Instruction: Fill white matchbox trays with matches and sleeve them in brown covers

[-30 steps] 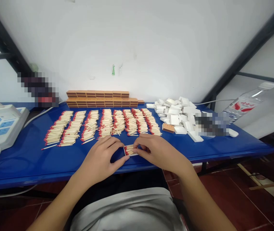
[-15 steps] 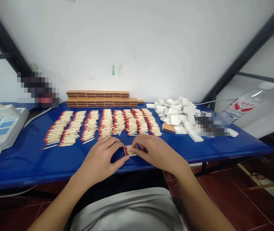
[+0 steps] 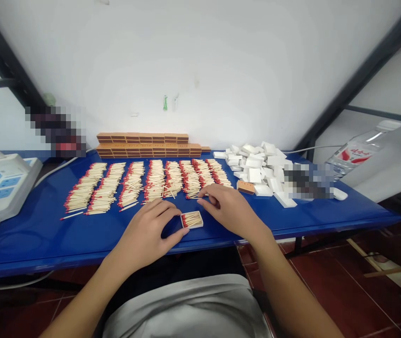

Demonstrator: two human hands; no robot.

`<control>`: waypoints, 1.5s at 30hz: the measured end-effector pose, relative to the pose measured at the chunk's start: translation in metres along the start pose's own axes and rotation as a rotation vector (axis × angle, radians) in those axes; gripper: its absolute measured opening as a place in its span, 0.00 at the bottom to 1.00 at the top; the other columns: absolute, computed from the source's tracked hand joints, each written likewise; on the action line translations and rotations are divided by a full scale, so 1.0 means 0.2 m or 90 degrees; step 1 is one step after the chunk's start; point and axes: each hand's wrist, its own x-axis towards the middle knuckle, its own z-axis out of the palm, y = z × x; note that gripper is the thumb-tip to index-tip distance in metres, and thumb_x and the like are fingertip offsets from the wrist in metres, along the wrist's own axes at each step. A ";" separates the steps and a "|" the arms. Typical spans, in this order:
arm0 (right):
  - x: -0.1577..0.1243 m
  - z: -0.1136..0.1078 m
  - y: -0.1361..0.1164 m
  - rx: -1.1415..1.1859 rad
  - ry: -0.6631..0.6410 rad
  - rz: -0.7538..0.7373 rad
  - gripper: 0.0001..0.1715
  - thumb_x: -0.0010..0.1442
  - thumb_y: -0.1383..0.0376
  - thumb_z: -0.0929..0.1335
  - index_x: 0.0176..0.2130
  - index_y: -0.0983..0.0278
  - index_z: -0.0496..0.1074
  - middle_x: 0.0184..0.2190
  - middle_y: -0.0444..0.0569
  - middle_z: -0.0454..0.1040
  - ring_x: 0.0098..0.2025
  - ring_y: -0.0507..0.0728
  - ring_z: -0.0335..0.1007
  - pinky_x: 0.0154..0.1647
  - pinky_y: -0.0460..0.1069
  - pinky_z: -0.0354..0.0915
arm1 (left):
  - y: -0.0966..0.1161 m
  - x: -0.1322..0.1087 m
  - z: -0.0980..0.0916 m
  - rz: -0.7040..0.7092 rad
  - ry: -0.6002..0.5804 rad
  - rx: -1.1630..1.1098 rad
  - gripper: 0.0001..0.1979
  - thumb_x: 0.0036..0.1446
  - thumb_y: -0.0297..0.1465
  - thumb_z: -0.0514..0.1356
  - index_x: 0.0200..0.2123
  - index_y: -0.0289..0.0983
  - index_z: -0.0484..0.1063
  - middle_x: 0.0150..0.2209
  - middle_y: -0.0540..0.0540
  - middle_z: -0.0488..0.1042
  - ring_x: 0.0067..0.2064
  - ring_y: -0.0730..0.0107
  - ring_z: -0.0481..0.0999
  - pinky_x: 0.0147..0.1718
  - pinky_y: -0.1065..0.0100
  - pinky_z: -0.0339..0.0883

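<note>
A small white matchbox tray, filled with red-headed matches, lies on the blue table near its front edge. My left hand grips the tray's left end between thumb and forefinger. Up and to the right of the tray, my right hand hovers by the lower ends of the loose match rows. Its thumb and forefinger are a little apart, and I see nothing between them. Several rows of matches are spread side by side, heads mostly to the left.
Brown matchboxes are stacked along the wall. White trays lie heaped at right, one brown matchbox beside them. A power strip sits at left and a water bottle at far right. The blue table ends close to my lap.
My right hand has lifted off the tray and moved up, away from me, toward the match rows, uncovering the tray's right end. My left hand has stayed on the tray.
</note>
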 end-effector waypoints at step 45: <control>-0.05 -0.07 -0.07 0.153 -0.176 -0.068 0.11 0.75 0.61 0.67 0.41 0.60 0.77 0.36 0.44 0.78 0.37 0.54 0.71 0.39 0.49 0.62 | 0.00 0.01 0.00 -0.001 -0.004 0.003 0.11 0.69 0.39 0.64 0.48 0.38 0.77 0.47 0.43 0.80 0.49 0.57 0.78 0.53 0.53 0.71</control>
